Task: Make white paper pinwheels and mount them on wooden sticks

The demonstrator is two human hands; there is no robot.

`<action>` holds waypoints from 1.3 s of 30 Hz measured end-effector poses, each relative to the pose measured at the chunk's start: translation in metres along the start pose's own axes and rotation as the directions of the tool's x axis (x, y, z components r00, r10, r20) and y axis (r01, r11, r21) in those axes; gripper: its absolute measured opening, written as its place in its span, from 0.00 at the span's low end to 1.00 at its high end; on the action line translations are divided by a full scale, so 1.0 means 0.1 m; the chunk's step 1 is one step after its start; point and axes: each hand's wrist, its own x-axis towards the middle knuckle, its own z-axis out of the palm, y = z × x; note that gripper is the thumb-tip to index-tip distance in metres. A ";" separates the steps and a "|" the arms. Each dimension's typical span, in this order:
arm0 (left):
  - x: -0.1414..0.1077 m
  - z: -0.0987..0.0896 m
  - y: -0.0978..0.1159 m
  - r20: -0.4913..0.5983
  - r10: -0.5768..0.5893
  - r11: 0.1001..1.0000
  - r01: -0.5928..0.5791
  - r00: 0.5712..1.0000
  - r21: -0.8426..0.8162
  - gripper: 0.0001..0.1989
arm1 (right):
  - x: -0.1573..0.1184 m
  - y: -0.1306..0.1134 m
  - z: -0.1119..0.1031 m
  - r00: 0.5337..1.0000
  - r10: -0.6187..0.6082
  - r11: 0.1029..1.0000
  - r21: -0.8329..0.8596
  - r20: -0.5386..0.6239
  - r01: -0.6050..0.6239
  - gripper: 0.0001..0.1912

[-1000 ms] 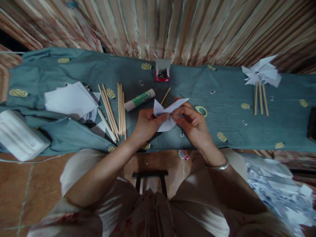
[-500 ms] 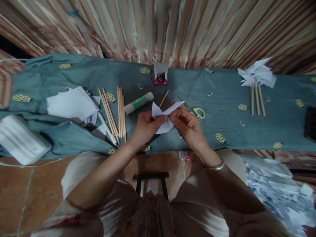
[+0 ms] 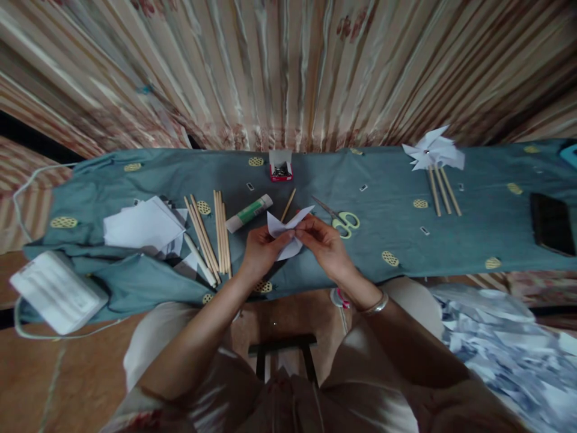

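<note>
Between my two hands is a white paper pinwheel point(image 3: 288, 227), its corners folded in toward the middle. My left hand point(image 3: 262, 249) grips its left side, thumb near the centre. My right hand point(image 3: 323, 240) pinches it at the centre from the right; whatever small piece sits under those fingertips is hidden. Just beyond the paper lies a short wooden stick point(image 3: 288, 204). Scissors point(image 3: 342, 221) with pale green handles rest to the right of my right hand. A glue stick point(image 3: 249, 213) with a green label lies beyond my left hand.
An open red box of small metal pieces point(image 3: 282, 171) stands at the back. Leftward are wooden sticks point(image 3: 220, 234), a white pen-like tool point(image 3: 199, 260), paper sheets point(image 3: 139, 225) and a white device point(image 3: 58, 291). Finished pinwheels point(image 3: 435, 153) and a phone point(image 3: 552, 222) lie rightward.
The view has shifted, so the table sits lower and further things at the right show. Both hands keep hold of the paper pinwheel, with only slight finger movement.
</note>
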 end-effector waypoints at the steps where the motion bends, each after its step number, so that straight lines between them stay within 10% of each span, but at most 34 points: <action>1: 0.00 0.00 0.00 0.002 0.003 1.000 -0.003 1.000 -0.005 0.17 | 0.00 0.01 0.01 1.000 0.011 1.000 0.011 -0.003 -0.011 0.10; 21: -0.01 -0.07 0.00 0.089 -0.061 0.998 0.060 0.994 0.023 0.21 | 0.02 -0.05 -0.01 0.977 0.215 0.950 0.232 -0.006 -0.208 0.19; 39: 0.00 -0.08 -0.03 0.046 0.083 0.985 -0.089 0.996 0.150 0.17 | 0.03 -0.02 -0.01 0.989 0.139 0.982 0.134 -0.055 -0.131 0.21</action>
